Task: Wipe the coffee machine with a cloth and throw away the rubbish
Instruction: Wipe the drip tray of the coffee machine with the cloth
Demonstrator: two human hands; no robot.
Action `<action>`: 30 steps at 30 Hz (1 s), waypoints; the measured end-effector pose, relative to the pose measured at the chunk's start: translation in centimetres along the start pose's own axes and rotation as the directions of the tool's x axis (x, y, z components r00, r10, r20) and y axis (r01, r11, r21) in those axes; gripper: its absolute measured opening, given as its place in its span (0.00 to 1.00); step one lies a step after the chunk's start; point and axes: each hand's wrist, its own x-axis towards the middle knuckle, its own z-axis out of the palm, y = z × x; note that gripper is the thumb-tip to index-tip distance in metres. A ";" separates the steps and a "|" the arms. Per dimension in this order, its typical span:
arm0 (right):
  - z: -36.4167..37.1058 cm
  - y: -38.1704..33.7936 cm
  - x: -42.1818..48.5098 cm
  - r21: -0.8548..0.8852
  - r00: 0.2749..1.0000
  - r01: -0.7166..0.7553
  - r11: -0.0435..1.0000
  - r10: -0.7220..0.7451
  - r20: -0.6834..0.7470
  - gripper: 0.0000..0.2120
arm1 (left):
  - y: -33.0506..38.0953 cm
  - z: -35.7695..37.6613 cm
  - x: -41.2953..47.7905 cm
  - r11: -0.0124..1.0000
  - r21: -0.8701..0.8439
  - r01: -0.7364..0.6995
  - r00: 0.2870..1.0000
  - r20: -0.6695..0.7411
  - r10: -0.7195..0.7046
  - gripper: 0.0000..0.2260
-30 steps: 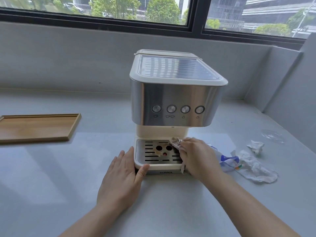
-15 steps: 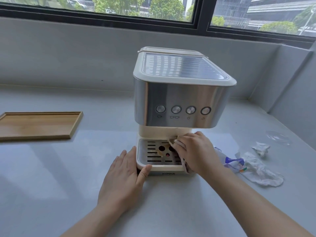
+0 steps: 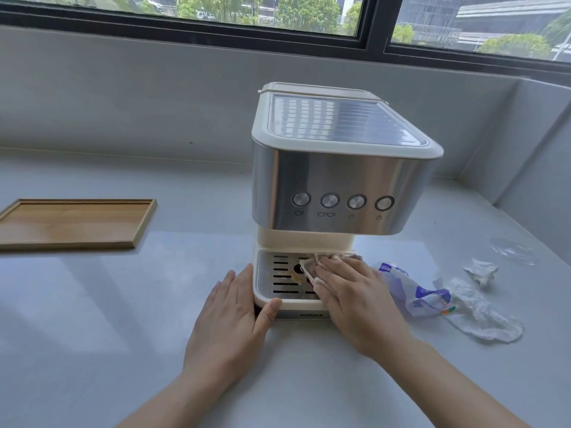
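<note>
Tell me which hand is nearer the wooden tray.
Left. The left hand rests at the coffee machine's base, on the wooden tray's side. The right hand is on the drip grate, farther away.

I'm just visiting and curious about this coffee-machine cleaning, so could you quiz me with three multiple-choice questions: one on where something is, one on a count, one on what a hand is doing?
1. Where does the wooden tray lie?
A. On top of the machine
B. On the counter, left of the machine
C. Under the rubbish

2. How many round buttons are on the coffee machine front?
A. Two
B. Four
C. Six

3. What is the right hand doing?
A. Pressing a cloth on the drip tray
B. Holding a cup
C. Resting on the wooden tray

Answers: 1 B, it lies apart on the left; 2 B, four in a row; 3 A, cloth shows under its fingers.
</note>
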 end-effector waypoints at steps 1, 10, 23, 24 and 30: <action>-0.2 0.0 -1.2 0.033 0.999 0.047 0.998 -0.047 -0.016 0.16 | 0.0 0.1 0.0 1.000 0.001 0.000 1.000 -0.001 0.000 0.36; 0.4 -0.6 2.2 -0.001 0.998 -0.049 0.999 0.049 0.049 0.15 | 0.1 0.0 0.1 1.000 0.004 0.008 1.000 0.015 -0.008 0.36; -2.8 0.3 4.0 0.082 0.973 -0.231 0.970 0.228 0.041 0.18 | 0.0 0.0 0.2 1.000 0.000 0.001 1.000 0.011 -0.001 0.36; -1.9 -0.5 2.8 -0.023 0.979 -0.161 0.987 0.163 0.121 0.22 | 0.0 0.0 0.1 1.000 0.002 -0.003 1.000 0.013 0.003 0.36; -1.2 1.0 0.8 -0.041 0.996 -0.024 0.999 0.027 0.089 0.17 | -0.2 0.2 0.2 1.000 0.008 -0.010 1.000 0.021 0.010 0.36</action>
